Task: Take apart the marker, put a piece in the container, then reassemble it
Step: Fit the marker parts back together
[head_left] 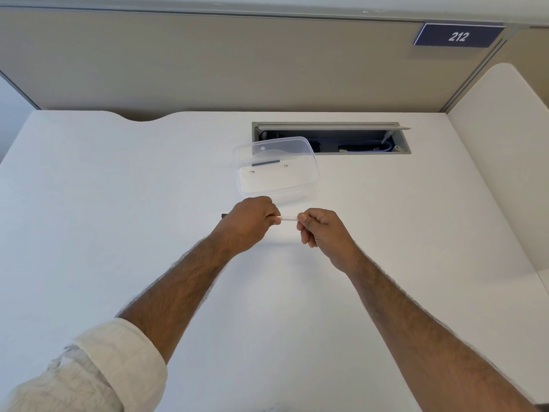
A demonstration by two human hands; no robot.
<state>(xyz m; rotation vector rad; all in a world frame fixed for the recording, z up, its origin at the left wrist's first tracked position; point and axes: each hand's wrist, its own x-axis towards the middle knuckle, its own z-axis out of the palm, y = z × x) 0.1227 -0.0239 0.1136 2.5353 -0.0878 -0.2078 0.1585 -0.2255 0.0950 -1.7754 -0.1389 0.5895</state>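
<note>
Two bare forearms reach over a white worktop (118, 203); the left hand (248, 221) and right hand (319, 230) each pinch an end of a marker (288, 218), held level. Just beyond sits a clear container (277, 171) holding a dark piece (266, 163), with open worktop either side.

At frame centre, the marker (288, 218) is held between both hands, just below the container (309, 162), wherein a piece (265, 163), seemingly the refill, lies.
</note>
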